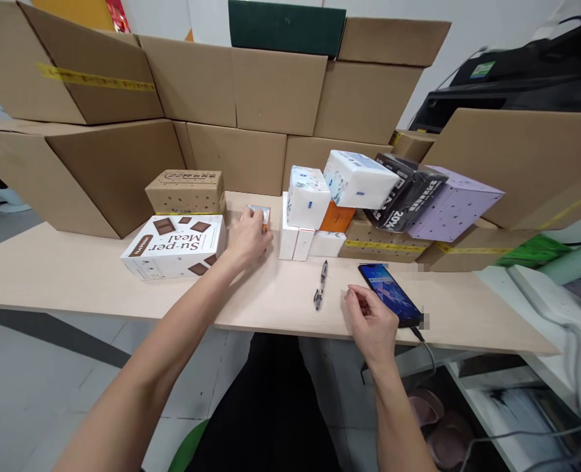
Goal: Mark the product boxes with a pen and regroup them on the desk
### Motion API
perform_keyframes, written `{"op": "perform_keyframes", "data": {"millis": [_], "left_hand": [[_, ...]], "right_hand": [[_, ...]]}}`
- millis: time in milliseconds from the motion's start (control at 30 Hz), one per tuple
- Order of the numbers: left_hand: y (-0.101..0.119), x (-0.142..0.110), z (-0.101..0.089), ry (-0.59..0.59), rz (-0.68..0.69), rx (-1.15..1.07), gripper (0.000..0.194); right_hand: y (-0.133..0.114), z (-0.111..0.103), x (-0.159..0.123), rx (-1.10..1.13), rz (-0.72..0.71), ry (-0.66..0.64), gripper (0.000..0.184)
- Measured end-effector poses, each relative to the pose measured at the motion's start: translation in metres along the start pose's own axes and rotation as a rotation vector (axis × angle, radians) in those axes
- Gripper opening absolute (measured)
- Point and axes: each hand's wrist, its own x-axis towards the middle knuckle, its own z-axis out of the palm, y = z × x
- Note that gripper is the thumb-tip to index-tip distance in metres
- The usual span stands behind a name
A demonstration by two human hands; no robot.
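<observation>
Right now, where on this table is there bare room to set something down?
The table is bare at its left end, beside the white Su-per Meal box; between the left forearm and the pen; and right of the phone. It is crowded along the back right, where white packs, a black pack and a purple box are piled with other boxes.

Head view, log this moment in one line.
left hand: on small box | right hand: curled, beside phone | pen: on table

A black machine point(536, 92) stands behind a large cardboard panel point(526, 167).
</observation>
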Motion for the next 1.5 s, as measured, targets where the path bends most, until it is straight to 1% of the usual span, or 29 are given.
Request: {"op": "perform_keyframes", "data": {"millis": [33,100,167,233,300,400,500,533,600,667,733,800,833,867,900,967,1033,1100,1133,1200,1333,1400,1467,1500], "left_hand": [[-0.001,-0.017,-0.008,-0.003,-0.006,0.014,0.026],[-0.003,-0.056,-0.023,0.031,0.016,-0.001,0.03],[-0.006,-0.097,-0.036,0.083,0.038,-0.068,0.036],[-0.009,-0.133,-0.044,0.118,0.072,-0.157,0.047],[-0.012,-0.159,-0.046,0.186,0.078,-0.24,0.055],[-0.014,-0.178,-0.042,0.228,0.009,-0.309,0.06],[-0.015,-0.182,-0.036,0.235,-0.049,-0.377,0.059],[-0.016,-0.181,-0.034,0.229,-0.042,-0.426,0.06],[-0.017,-0.179,-0.032,0.182,0.008,-0.543,0.066],[-0.019,-0.175,-0.03,0.127,0.096,-0.619,0.075],[-0.022,-0.171,-0.027,0.109,0.242,-0.613,0.081],[-0.026,-0.169,-0.023,0.142,0.414,-0.537,0.08],[-0.028,-0.169,-0.02,0.169,0.48,-0.491,0.079],[-0.03,-0.17,-0.017,0.196,0.517,-0.453,0.078],[-0.033,-0.172,-0.015,0.216,0.519,-0.433,0.076],[-0.036,-0.177,-0.011,0.212,0.457,-0.451,0.072],[-0.036,-0.184,-0.011,0.145,0.386,-0.522,0.07],[-0.035,-0.189,-0.012,0.069,0.339,-0.591,0.072],[-0.034,-0.19,-0.013,0.048,0.322,-0.621,0.073],[-0.032,-0.192,-0.014,0.047,0.293,-0.666,0.071],[-0.027,-0.193,-0.01,0.087,0.262,-0.699,0.057],[-0.026,-0.193,-0.01,0.102,0.246,-0.69,0.053],[-0.026,-0.191,-0.012,0.085,0.232,-0.684,0.054],[-0.027,-0.189,-0.015,0.056,0.226,-0.686,0.058]], "right_hand": [[0.001,0.0,0.0,-0.002,0.004,0.001,0.027],[0.001,0.001,-0.001,-0.008,0.012,0.0,0.027],[0.001,0.001,-0.002,-0.013,0.015,0.001,0.027],[0.001,0.001,-0.003,-0.014,0.019,0.004,0.028],[0.0,0.001,-0.003,-0.017,0.02,0.006,0.028],[0.001,0.002,-0.003,-0.013,0.029,0.017,0.028],[0.003,0.004,-0.003,0.016,0.053,0.049,0.029],[0.002,0.004,-0.004,0.038,0.069,0.069,0.029],[-0.003,0.006,-0.008,0.11,0.111,0.103,0.031],[-0.014,0.009,-0.014,0.197,0.136,0.078,0.031],[-0.028,0.013,-0.021,0.262,0.11,-0.012,0.03],[-0.042,0.017,-0.027,0.295,0.026,-0.109,0.03],[-0.048,0.02,-0.029,0.305,-0.022,-0.138,0.03],[-0.052,0.022,-0.031,0.315,-0.064,-0.153,0.029],[-0.054,0.024,-0.033,0.322,-0.099,-0.156,0.027],[-0.056,0.027,-0.036,0.326,-0.149,-0.142,0.022],[-0.055,0.029,-0.038,0.314,-0.182,-0.138,0.017],[-0.053,0.029,-0.039,0.302,-0.202,-0.149,0.014],[-0.052,0.029,-0.039,0.3,-0.207,-0.155,0.013],[-0.051,0.028,-0.039,0.3,-0.211,-0.16,0.014],[-0.051,0.028,-0.041,0.304,-0.197,-0.172,0.015],[-0.051,0.027,-0.04,0.311,-0.154,-0.19,0.015],[-0.048,0.024,-0.035,0.304,-0.098,-0.175,0.017],[-0.046,0.022,-0.031,0.275,-0.088,-0.15,0.017]]}}
